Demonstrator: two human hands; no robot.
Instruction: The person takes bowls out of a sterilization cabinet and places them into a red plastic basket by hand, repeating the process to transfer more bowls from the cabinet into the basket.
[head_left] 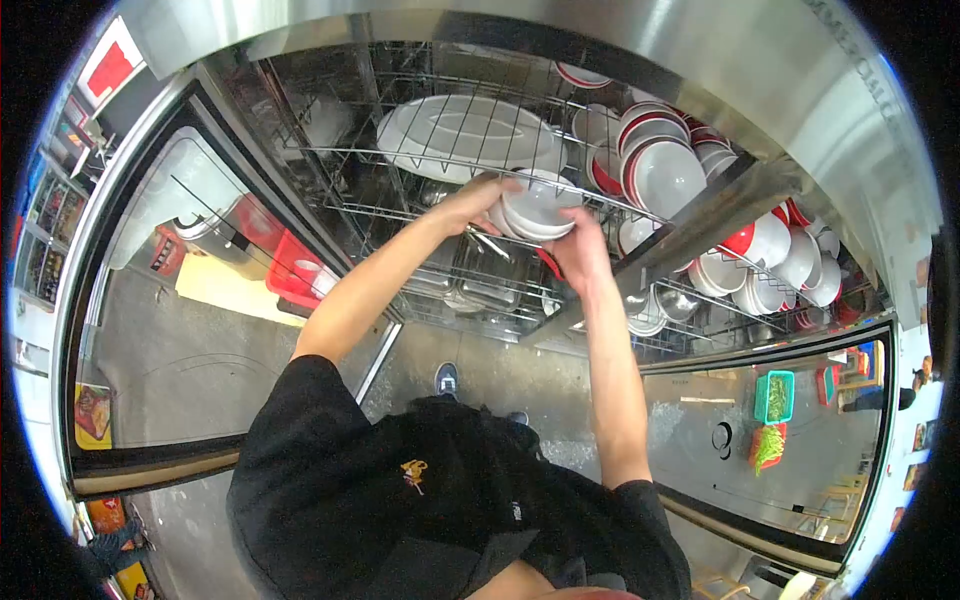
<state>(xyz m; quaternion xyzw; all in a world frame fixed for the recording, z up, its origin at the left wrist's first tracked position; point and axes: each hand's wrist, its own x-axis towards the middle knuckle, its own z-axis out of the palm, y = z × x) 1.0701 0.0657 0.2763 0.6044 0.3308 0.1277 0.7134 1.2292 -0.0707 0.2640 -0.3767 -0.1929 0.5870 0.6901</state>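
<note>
Both of my hands hold a small stack of white bowls (541,207) at the front of a wire shelf (420,213) inside a steel cabinet. My left hand (478,203) is closed on the left side of the stack, some of its fingers hidden behind the rim. On the right side, my right hand (583,248) grips the bowls with the thumb up at the rim. A large oval white platter (460,128) lies behind the wires, above and left of the bowls. To their right, red-and-white bowls (668,178) lean in tilted stacks.
More white and red bowls (772,240) crowd the rack beyond a steel post (690,235). Lower down sit metal trays (480,292). Glass doors stand open at left (160,330) and right (790,440). Through the right door show a green basket (774,398) and a red basket (767,447).
</note>
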